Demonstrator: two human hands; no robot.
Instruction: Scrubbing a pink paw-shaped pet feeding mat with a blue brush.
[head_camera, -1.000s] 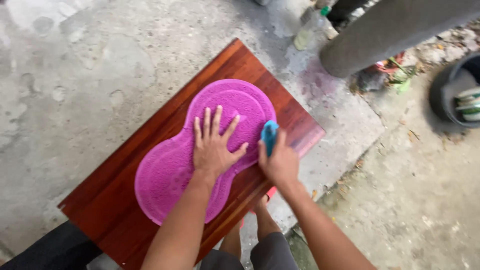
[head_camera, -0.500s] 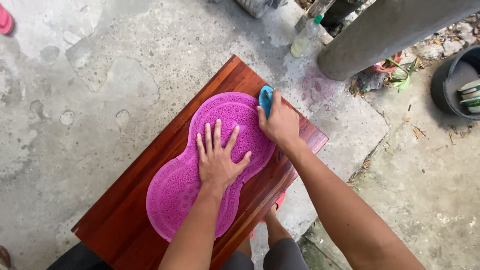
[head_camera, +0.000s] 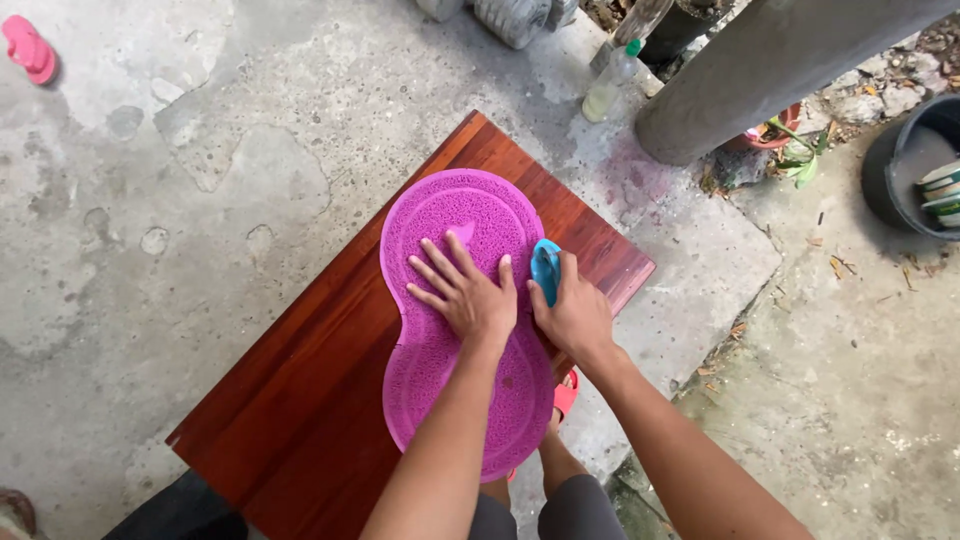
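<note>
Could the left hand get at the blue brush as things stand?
Probably yes: the left hand lies flat on the purple mat right beside the blue brush, though the right hand already covers most of it.

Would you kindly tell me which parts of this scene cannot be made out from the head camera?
- Blue brush: mostly covered by the right hand, so its bristles and the grip are hidden.
- Purple mat: its middle lies under the left hand and forearm.
- Wooden board: near corner cut off by the bottom edge.
- Dark bucket: cut off by the right edge; contents unclear.
</note>
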